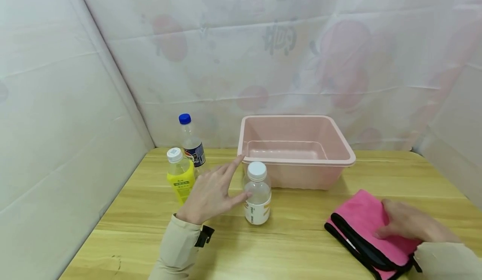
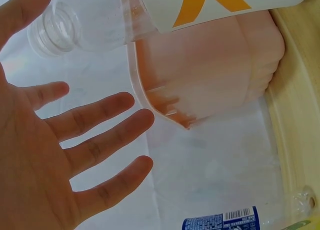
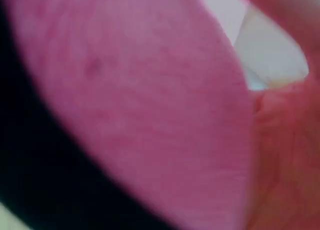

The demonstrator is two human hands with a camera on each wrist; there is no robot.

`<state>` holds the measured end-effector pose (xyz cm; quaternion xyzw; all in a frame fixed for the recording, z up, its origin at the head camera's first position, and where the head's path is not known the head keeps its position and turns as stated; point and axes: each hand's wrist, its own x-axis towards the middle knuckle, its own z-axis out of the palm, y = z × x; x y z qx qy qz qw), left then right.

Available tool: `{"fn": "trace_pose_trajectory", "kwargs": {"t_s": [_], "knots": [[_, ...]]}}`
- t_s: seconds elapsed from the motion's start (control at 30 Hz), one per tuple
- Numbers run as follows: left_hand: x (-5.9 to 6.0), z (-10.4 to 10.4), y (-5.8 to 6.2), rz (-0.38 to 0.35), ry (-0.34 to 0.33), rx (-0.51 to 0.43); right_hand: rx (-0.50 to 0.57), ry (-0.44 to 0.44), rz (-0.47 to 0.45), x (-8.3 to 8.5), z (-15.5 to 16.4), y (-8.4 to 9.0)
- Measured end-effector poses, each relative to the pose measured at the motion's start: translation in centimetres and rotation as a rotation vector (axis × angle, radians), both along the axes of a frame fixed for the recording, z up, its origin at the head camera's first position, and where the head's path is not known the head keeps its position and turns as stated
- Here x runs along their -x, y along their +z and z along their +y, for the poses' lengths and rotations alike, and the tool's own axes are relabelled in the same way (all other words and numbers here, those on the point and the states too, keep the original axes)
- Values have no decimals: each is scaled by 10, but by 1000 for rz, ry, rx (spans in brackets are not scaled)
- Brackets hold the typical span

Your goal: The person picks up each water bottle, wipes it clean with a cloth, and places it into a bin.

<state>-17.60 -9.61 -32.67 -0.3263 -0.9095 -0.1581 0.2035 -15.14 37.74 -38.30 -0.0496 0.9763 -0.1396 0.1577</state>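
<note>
My left hand is beside a clear bottle with a white cap and white label, fingers spread and thumb reaching toward its side. In the left wrist view the same bottle lies across the top, and a gap shows between the spread fingers and it. My right hand grips a folded pink cloth with black edging at the right of the table, thumb on top and the other fingers mostly hidden. Up close, the cloth fills most of the right wrist view.
Behind the clear bottle stands a pink plastic basin. A yellow-labelled bottle with a white cap and a blue-capped bottle stand left of my left hand. White sheeting hangs behind the wooden table and along its sides.
</note>
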Motion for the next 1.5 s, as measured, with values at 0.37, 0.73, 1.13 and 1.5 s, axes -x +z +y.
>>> {"fn": "trace_pose_trajectory", "kwargs": {"t_s": [0.37, 0.73, 1.13, 1.5], "knots": [[-1, -1, 1, 12, -5, 10, 22, 40, 238, -7, -11, 3], [-3, -1, 1, 30, -12, 4, -198, 153, 607, -20, -29, 3], [1, 1, -1, -50, -18, -26, 40, 376, 641, -24, -30, -30], [4, 8, -10, -54, -135, -108, 16, 275, 296, -33, -26, -33]]}}
